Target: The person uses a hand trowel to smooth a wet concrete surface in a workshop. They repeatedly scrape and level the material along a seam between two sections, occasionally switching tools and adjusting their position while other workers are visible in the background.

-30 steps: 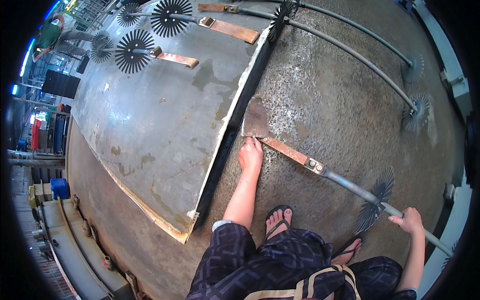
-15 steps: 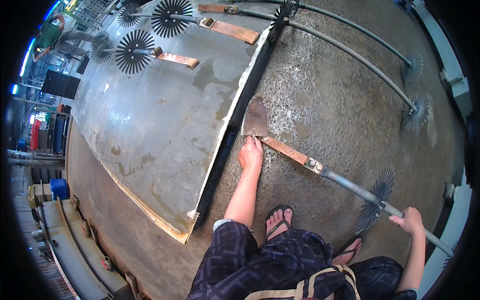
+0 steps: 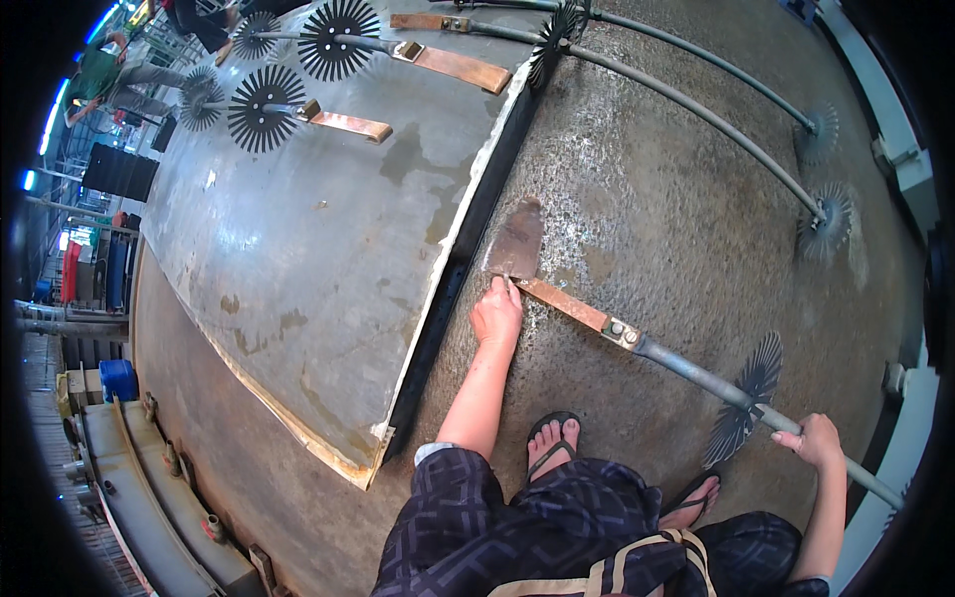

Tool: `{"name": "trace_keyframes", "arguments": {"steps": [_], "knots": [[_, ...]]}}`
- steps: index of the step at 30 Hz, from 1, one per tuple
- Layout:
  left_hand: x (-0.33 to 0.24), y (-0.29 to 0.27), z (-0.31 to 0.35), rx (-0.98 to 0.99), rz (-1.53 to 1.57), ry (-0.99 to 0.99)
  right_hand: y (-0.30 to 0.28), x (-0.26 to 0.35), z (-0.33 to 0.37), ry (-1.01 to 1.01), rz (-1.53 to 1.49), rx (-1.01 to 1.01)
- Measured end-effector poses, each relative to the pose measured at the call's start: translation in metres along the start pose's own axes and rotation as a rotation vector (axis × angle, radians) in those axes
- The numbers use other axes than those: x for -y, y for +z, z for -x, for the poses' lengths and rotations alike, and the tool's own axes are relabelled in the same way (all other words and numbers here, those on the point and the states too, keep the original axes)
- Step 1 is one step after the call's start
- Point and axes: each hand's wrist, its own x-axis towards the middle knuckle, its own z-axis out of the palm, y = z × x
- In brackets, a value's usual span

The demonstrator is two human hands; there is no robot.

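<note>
My left hand (image 3: 495, 314) is closed round the handle of a trowel (image 3: 517, 242), whose worn, pointed blade lies over the wet, gritty floor beside the metal sheet's edge. My right hand (image 3: 820, 441) grips a grey metal rod (image 3: 686, 370) near its far right part, thumb along the top. A slotted dark disc (image 3: 744, 398) sits on that rod. Bolted to the rod's other end, a flat copper strip (image 3: 565, 303) reaches to the trowel, its tip close by my left fingers. Whether strip and trowel touch cannot be made out.
To the left lies a large grey metal sheet (image 3: 328, 259) with a pale raised edge. More rods with slotted discs (image 3: 339, 41) and copper strips (image 3: 463, 69) rest across its far end. Two other people (image 3: 99, 75) are at the upper left. A metal trough (image 3: 149, 497) stands lower left.
The trowel's blade has swung slightly to the right, its tip shifting that way. Another person's legs have come into view at the top left. The rod in my right hand has barely moved.
</note>
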Motion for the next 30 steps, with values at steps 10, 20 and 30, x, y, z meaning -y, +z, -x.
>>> {"name": "trace_keyframes", "arguments": {"steps": [10,20,30], "knots": [[0.01,0.003,-0.006,-0.021,-0.031,0.013,-0.002,0.004,0.002,-0.015,0.007,-0.012],[-0.003,0.007,0.006,-0.005,-0.041,0.054,-0.002,-0.002,0.0,-0.021,-0.033,0.004],[-0.013,-0.002,0.01,0.047,0.099,-0.112,0.008,-0.013,0.009,-0.086,-0.017,-0.109]]}}
